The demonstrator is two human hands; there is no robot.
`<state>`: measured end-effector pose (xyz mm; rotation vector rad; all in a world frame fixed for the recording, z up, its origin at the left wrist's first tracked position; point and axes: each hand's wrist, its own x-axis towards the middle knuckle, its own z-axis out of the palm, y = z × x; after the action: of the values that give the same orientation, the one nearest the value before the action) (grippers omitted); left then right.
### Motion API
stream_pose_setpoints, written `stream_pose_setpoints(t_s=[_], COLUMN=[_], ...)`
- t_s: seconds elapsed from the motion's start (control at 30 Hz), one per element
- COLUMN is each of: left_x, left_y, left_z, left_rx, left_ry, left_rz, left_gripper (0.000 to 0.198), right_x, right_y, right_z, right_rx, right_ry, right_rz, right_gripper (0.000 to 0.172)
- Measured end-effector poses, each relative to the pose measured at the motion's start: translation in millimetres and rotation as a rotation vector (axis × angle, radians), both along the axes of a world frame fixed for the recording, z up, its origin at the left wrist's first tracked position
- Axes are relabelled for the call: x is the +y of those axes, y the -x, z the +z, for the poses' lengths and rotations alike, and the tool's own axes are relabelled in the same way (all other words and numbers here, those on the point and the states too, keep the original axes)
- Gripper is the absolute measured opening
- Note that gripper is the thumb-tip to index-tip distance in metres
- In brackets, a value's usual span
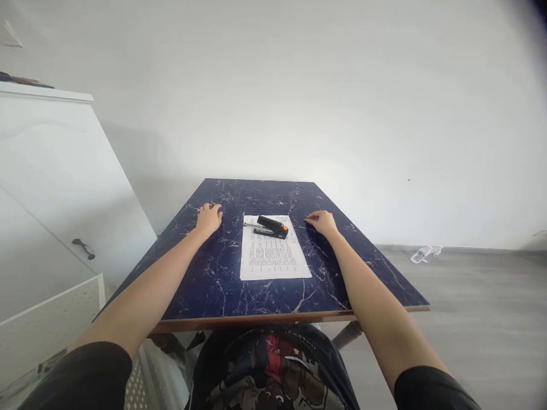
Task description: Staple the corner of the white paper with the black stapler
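A black stapler (273, 228) with an orange detail lies on a printed sheet of paper (276, 259) on the dark blue marbled table. Its top arm is raised away from the base, and a silver metal rail shows at its left end. My left hand (209, 218) rests on the table left of the paper, fingers loosely bent with a gap between thumb and forefinger. To the right of the stapler, my right hand (323, 222) touches the tabletop with thumb and fingers pinched together. A tiny dark spot shows at those fingertips, too small to name.
The table (196, 296) has a wooden front edge near my body and its far edge close to a white wall. A white cabinet (51, 171) with a dark handle stands on the left. A clear plastic item (426, 254) lies on the grey floor at right.
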<state>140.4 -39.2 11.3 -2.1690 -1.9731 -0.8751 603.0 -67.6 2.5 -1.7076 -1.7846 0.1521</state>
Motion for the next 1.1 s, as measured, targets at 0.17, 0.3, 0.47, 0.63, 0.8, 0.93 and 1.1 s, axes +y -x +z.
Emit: stream_pose_setpoints(t_s=[0.17, 0.3, 0.47, 0.63, 0.8, 0.93, 1.1], left_x=[12, 14, 11, 9, 12, 11, -1], left_y=[6, 4, -2, -12, -17, -21, -34], left_z=[-10.5, -6.5, -4.5, -7.1, -11.5, -12.6, -5.7], left_rx=[0.141, 0.159, 0.051, -0.113, -0.43, -0.655, -0.683], left_ry=[0.096, 0.081, 0.071, 0.043, 0.02, 0.045, 0.085], left_rz=[-0.057, -0.147, -0.23, -0.285, -0.303, -0.378, -0.477], left_gripper=[0.033, 0.027, 0.028, 0.025, 0.018, 0.013, 0.02], right_x=[3, 6, 13, 14, 11, 11, 14], right_y=[-4, -3, -4, -9, -18, -17, -6], right_z=[-4.1, -6.8, -11.1, -12.3, -11.6, -10.9, -12.4], right_rx=[-0.016, -0.037, -0.145, -0.108, 0.01, 0.038, -0.07], right_ry=[-0.021, -0.006, 0.038, 0.024, 0.044, 0.013, 0.062], right_rz=[-0.118, -0.054, -0.051, -0.119, -0.284, -0.224, -0.033], right_gripper=[0.023, 0.021, 0.031, 0.049, 0.055, 0.052, 0.058])
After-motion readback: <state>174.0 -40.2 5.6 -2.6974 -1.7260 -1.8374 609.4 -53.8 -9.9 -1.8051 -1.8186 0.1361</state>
